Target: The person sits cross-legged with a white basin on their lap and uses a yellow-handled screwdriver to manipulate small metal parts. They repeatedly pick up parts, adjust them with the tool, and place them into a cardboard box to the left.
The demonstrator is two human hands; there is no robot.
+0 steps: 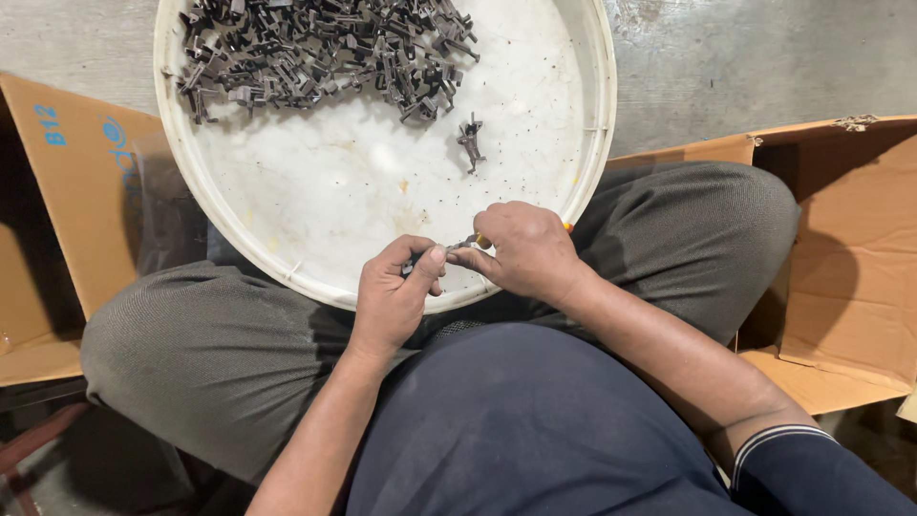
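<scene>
A small dark metal part (449, 250) is pinched between the fingers of both hands, just over the near rim of the round white tray (315, 191). The left hand (394, 291) is clenched on the part's left end, w/ thumb tip pressed on top. The right hand (523, 250) is curled over the right end; a bit of yellow, maybe a tool handle, is seen at its knuckles but can't be made out. The part is mostly hidden by the fingers, so its shape can't be told.

The tray is rested on the crossed legs in grey trousers (688, 229). A heap of like dark parts (320, 53) is piled at the tray's far side, well apart from the hands. One single dark part (470, 141) is lying alone btwn heap and hands. Cardboard boxes are set at left (86, 182) and right (845, 258) on the concrete floor (755, 57).
</scene>
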